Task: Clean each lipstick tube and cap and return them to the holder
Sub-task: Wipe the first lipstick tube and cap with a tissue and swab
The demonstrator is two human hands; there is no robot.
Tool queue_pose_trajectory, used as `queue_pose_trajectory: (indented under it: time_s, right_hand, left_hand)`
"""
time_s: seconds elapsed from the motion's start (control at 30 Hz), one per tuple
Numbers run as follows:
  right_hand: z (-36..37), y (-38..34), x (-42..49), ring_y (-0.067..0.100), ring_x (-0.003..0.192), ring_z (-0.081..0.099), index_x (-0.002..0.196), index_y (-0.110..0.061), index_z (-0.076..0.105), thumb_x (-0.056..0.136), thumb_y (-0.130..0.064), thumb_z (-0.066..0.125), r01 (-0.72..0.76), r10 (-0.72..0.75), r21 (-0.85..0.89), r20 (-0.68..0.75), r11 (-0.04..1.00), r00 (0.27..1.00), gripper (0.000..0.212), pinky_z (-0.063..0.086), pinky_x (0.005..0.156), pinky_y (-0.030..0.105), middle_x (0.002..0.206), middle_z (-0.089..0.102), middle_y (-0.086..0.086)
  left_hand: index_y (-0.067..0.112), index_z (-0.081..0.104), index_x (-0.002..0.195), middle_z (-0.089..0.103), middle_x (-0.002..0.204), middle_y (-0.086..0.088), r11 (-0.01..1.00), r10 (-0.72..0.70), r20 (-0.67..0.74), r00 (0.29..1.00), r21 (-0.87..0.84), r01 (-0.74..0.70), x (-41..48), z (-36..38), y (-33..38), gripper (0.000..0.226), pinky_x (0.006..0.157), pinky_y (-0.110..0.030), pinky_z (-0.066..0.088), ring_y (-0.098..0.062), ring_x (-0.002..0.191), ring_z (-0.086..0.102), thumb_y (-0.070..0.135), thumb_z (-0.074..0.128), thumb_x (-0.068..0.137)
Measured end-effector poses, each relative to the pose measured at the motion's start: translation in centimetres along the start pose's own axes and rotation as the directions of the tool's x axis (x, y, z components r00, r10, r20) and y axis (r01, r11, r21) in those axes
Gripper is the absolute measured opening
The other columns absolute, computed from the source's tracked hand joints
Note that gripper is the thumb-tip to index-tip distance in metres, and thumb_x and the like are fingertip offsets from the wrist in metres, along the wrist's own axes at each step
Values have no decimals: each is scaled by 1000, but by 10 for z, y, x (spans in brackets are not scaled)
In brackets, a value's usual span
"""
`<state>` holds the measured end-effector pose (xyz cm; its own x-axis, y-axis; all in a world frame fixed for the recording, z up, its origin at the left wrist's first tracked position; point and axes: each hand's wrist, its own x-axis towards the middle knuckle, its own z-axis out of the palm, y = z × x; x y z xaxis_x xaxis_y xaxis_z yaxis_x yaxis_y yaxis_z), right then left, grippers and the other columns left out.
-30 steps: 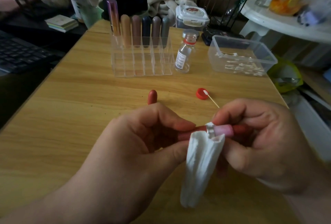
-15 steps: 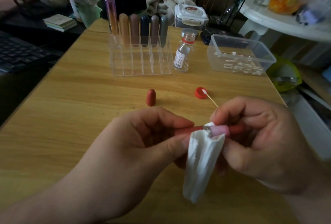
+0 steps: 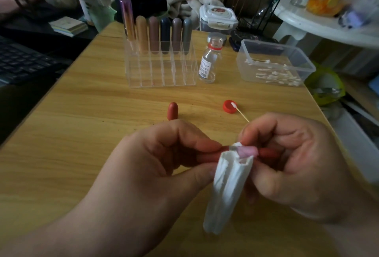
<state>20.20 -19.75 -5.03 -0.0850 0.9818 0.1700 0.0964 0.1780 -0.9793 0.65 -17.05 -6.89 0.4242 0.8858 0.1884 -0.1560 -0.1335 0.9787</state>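
My left hand (image 3: 155, 166) pinches the base of a red lipstick tube (image 3: 213, 155) between thumb and fingers. My right hand (image 3: 297, 162) holds a folded white tissue (image 3: 227, 191) against the tube's silver collar, beside the exposed pink bullet (image 3: 247, 151). The tissue's long end hangs down between my hands. The tube's red cap (image 3: 172, 111) stands upright on the table beyond my left hand. The clear acrylic holder (image 3: 162, 65) sits further back with several capped lipsticks (image 3: 165, 31) in its rear row.
A small open glass bottle (image 3: 209, 61) stands right of the holder. Its red lid (image 3: 229, 106) lies on the wooden table (image 3: 82, 133) with a cotton swab (image 3: 240, 111) resting on it. A clear tub of cotton swabs (image 3: 274, 63) is at back right, a keyboard (image 3: 22, 61) at left.
The tissue and my right fingers have shifted slightly around the tube's collar. My view has tilted a little, so the red cap shows more fully.
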Motion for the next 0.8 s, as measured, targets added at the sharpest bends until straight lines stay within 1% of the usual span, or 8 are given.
queue_pose_trajectory:
  time_s: [0.07, 0.2, 0.3, 0.43, 0.53, 0.63, 0.73, 0.8]
  right_hand:
    - [-1, -1, 0, 33, 39, 58, 76, -10, 69, 60, -6, 75, -9, 9, 11, -1, 1000, 1000, 17, 51, 37, 35, 62, 64, 24]
    - [0, -1, 0, 32, 41, 56, 75, -11, 69, 60, -6, 76, -8, 8, -3, -4, 1000, 1000, 17, 50, 35, 37, 62, 63, 24]
    - [2, 1, -1, 29, 39, 58, 73, -11, 68, 61, -6, 75, -33, 33, 42, -5, 999, 999, 15, 51, 39, 34, 60, 64, 20]
    - [8, 2, -2, 27, 39, 58, 72, -10, 69, 62, -7, 74, -113, 113, 183, 10, 977, 993, 13, 50, 40, 31, 59, 64, 17]
    - [15, 6, 0, 26, 40, 59, 74, -9, 70, 64, -11, 74, -144, 151, 238, -11, 961, 988, 11, 49, 39, 29, 60, 64, 14]
    - [22, 10, 1, 18, 47, 62, 77, -9, 71, 65, -13, 79, -214, 238, 402, -11, 890, 971, 15, 48, 41, 24, 62, 64, 10]
    - [26, 11, -1, 21, 64, 68, 88, -6, 73, 57, -31, 92, -302, 320, 495, 50, 815, 946, 44, 53, 56, 27, 74, 68, 14]
    - [29, 10, -4, 25, 79, 70, 92, -9, 75, 48, -44, 94, -336, 357, 417, 29, 844, 934, 59, 55, 69, 30, 86, 71, 15]
  left_hand:
    - [19, 72, 82, 74, 83, -7, 998, 55, -5, 998, 20, -55, -1, 1, -1, 20, 75, -26, 56, -22, 79, 72, 21, 83, 66]
    - [23, 72, 92, 76, 87, -4, 993, -117, 72, 990, 5, 117, 0, -5, 1, 27, 76, -25, 57, -19, 84, 74, 36, 78, 69]
    - [30, 72, 92, 77, 87, 8, 955, -36, 30, 999, 297, 25, -4, -4, 1, 25, 74, -31, 60, -13, 84, 74, 45, 75, 73]
    - [32, 64, 79, 67, 76, 19, 760, 193, -2, 981, 633, -148, -6, -1, 4, 22, 61, -5, 44, 3, 73, 65, 33, 83, 67]
    - [34, 60, 76, 67, 75, 17, 780, 164, -48, 985, 617, -100, -5, 0, 6, 25, 50, -8, 44, 0, 69, 66, 43, 81, 66]
    - [33, 62, 71, 69, 70, 18, 812, 112, -112, 987, 582, -27, -3, 1, 7, 30, 52, -12, 48, -1, 65, 67, 50, 85, 62]
    - [32, 64, 67, 68, 67, 25, 805, 68, -182, 981, 591, 54, 1, 2, 8, 27, 55, -4, 44, 4, 63, 65, 45, 84, 54]
    - [34, 63, 67, 67, 70, 29, 789, 52, -196, 979, 610, 80, 3, 1, 7, 25, 56, -3, 45, 7, 67, 65, 40, 83, 53]
